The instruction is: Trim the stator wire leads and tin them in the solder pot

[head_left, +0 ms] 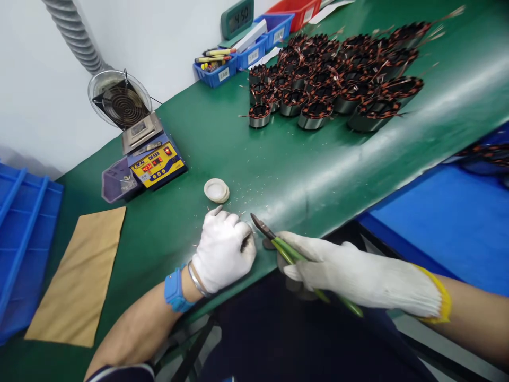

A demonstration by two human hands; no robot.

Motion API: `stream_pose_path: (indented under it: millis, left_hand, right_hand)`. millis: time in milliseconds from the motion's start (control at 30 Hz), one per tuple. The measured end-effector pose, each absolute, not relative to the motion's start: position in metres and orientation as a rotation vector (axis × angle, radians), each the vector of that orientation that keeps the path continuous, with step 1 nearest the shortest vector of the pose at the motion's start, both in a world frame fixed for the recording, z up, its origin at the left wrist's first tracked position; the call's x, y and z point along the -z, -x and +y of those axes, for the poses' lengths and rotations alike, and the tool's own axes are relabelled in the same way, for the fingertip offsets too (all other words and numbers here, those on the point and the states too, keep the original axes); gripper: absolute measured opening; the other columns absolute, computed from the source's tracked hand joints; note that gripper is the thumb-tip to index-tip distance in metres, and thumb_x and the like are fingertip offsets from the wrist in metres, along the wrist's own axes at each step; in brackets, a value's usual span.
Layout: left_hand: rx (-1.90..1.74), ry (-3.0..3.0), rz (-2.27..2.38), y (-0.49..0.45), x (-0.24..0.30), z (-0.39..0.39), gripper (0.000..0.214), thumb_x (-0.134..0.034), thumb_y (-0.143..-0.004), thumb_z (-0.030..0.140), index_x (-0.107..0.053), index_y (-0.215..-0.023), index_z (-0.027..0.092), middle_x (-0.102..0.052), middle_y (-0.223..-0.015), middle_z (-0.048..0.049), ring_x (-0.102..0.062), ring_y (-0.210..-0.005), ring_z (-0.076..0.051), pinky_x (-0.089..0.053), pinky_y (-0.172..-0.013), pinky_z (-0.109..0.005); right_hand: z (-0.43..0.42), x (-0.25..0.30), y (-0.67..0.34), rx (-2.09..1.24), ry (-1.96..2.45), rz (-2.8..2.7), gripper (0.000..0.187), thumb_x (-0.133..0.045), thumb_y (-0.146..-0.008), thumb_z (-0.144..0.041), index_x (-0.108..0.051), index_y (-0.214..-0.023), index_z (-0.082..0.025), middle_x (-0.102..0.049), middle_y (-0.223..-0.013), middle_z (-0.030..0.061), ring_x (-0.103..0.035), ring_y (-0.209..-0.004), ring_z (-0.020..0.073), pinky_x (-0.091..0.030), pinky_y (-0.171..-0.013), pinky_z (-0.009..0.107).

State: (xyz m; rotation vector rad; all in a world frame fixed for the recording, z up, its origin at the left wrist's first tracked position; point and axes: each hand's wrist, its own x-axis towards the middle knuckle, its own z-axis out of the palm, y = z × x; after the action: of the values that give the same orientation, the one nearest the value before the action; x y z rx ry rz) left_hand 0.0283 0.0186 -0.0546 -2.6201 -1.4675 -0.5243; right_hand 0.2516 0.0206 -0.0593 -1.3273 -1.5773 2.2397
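Observation:
My left hand (224, 249), in a white glove with a blue wristband, rests as a closed fist on the green mat (207, 138) near its front edge; what its fingers hold is hidden. My right hand (350, 276), also gloved, grips green-handled cutting pliers (278, 244) whose dark jaws point at the left fist. A small white round lid (217, 190) lies just beyond the left hand. Tiny wire clippings are scattered on the mat around it.
Several copper-wound stator coils (334, 74) stand grouped at the far right. A soldering station (145, 165) with a fume fan (119, 101) sits far left. A brown paper sheet (79, 276) lies left, blue bins (242, 58) and a clock (237, 18) at the back.

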Motion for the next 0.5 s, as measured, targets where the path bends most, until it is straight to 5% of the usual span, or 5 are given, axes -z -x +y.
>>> stream_pose_path:
  millis: [500]
  left_hand:
    - [0.545, 2.736, -1.377, -0.027, 0.052, 0.021, 0.013, -0.056, -0.082, 0.019, -0.06, -0.07, 0.021, -0.059, -0.07, -0.0026, -0.055, -0.075, -0.02, -0.047, -0.099, -0.041]
  right_hand:
    - [0.021, 0.048, -0.24, -2.248, 1.358, -1.502, 0.034, -0.067, -0.079, -0.046, -0.05, -0.097, -0.023, -0.061, -0.074, -0.0004, -0.061, -0.064, 0.0157, -0.051, -0.06, 0.027]
